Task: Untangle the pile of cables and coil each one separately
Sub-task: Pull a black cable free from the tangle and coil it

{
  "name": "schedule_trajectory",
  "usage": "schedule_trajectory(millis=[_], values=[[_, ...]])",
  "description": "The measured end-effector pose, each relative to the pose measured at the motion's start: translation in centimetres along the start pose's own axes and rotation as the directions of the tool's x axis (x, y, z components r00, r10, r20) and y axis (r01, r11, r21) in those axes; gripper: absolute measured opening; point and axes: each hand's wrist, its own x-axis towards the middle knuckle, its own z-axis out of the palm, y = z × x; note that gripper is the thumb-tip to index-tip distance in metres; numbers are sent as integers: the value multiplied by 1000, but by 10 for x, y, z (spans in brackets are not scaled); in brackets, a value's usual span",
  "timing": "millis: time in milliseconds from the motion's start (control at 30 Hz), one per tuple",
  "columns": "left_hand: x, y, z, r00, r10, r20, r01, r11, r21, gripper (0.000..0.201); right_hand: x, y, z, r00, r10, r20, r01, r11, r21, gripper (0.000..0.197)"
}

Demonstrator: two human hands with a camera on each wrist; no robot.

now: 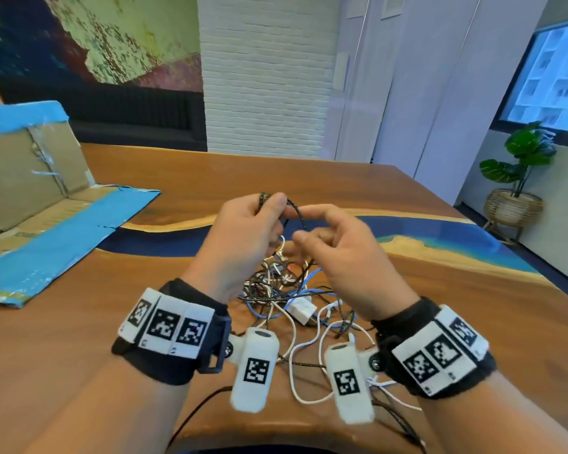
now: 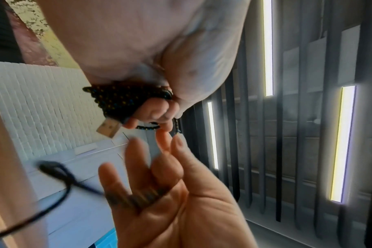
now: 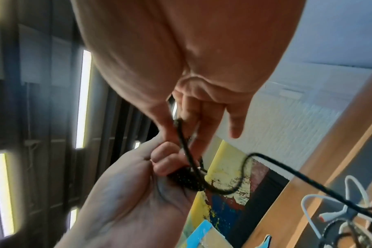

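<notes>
left hand (image 1: 243, 237) grips braided cable (image 2: 121, 99) coil (right hand (image 1: 341, 257) pinching its strand)

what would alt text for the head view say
Both hands, raised above a wooden table, work a dark braided cable: the left hand grips its coiled turns, the right hand guides the loose strand. Below lies a tangled pile of cables with a white charger.

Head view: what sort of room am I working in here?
Probably an office lounge or meeting room: a large wooden table with a blue resin river inlay, a dark sofa under a wall mural, and a potted plant by the window.
</notes>
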Motion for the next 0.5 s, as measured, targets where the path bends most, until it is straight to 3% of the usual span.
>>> schedule_trajectory(millis=[67,133,200,267,400,500], values=[[-5,2,-6,999,-20,50,21,1000,-16,32,5,0,-2,996,36,-78,-21,982,187,8],[-12,3,-14,982,-96,162,109,991,-74,32,11,1,-12,987,87,-132,-41,946,321,12],[-21,8,-20,936,-175,306,241,952,-191,34,13,6,-21,984,111,-140,-57,937,343,16],[-26,14,-21,901,-190,390,349,851,-392,35,14,15,-20,983,147,-108,-105,940,323,21],[-21,13,-18,935,-68,349,300,678,-671,30,1,26,-4,985,170,33,-172,977,124,29],[-15,6,-11,968,-56,245,203,750,-630,36,-17,27,11,959,187,213,-181,982,-45,29]])
